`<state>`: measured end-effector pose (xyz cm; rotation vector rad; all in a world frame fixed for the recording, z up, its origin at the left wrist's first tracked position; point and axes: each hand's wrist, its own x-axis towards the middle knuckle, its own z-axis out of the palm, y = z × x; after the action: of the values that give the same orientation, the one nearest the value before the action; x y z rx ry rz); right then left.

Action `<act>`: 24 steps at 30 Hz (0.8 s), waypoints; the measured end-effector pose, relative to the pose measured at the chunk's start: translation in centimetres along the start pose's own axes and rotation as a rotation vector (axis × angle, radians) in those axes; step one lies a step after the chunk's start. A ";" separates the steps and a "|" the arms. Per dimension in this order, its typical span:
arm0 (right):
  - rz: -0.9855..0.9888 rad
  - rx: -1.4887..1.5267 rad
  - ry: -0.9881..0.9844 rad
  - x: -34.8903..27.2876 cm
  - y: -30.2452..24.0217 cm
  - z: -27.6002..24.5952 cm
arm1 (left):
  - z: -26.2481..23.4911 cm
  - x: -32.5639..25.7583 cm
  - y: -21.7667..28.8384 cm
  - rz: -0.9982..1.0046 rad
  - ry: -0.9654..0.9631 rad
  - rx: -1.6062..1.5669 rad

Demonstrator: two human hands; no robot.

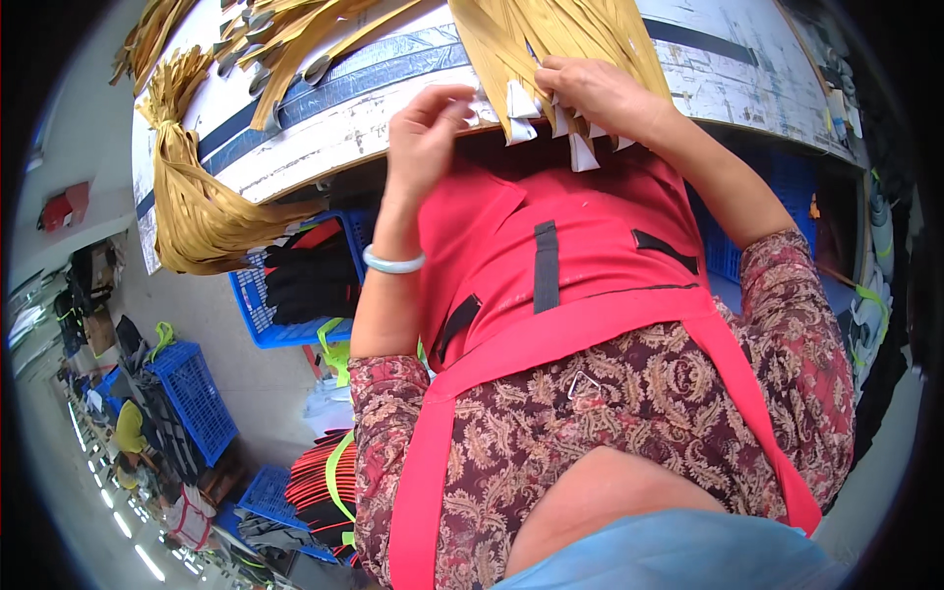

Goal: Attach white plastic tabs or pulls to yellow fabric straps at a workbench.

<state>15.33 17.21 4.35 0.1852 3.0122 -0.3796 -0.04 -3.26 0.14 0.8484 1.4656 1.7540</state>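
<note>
Mustard-yellow fabric straps [580, 39] lie in a thick bunch across the table in front of me, with folded white and grey ends [581, 152] hanging past its near edge. My right hand [605, 96] rests on this bunch, its fingers bent and closed on a strap near the ends. Just left of the bunch, my left hand [425, 133] is raised above the table edge. Its thumb and fingers are curled together, and whatever may be between them cannot be made out.
More yellow straps [285, 59] are spread at the table's far left. A tied bundle [197, 211] droops over the left corner of the white table [747, 88]. Below it, a blue crate [295, 329] holds black pieces; another blue crate [195, 398] stands on the floor.
</note>
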 end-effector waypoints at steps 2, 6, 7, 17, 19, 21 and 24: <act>0.013 0.196 -0.053 0.2 0.0 -0.8 | 1.4 0.1 -0.5 0.130 -0.057 0.174; -0.056 0.801 0.029 0.2 -1.7 -3.1 | 3.4 1.2 1.8 0.333 -0.086 0.361; -0.058 0.800 0.030 0.4 -2.0 -3.2 | 3.4 1.5 1.9 0.383 -0.112 0.387; -0.032 1.287 -0.104 1.7 -1.9 -2.5 | 1.7 2.2 1.9 0.205 -0.190 0.001; -0.029 1.317 -0.060 2.1 -2.4 -2.9 | 1.5 2.3 2.1 0.209 -0.182 -0.028; -0.031 1.319 -0.110 2.5 -2.3 -3.5 | 1.1 2.4 2.0 0.075 -0.187 -0.221; -0.036 1.271 -0.182 2.8 -2.3 -3.9 | 0.5 2.5 2.1 -0.005 -0.240 -0.314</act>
<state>11.97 16.26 8.39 0.1521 2.1306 -2.0629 -1.17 -1.13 2.39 0.8521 1.0039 1.7506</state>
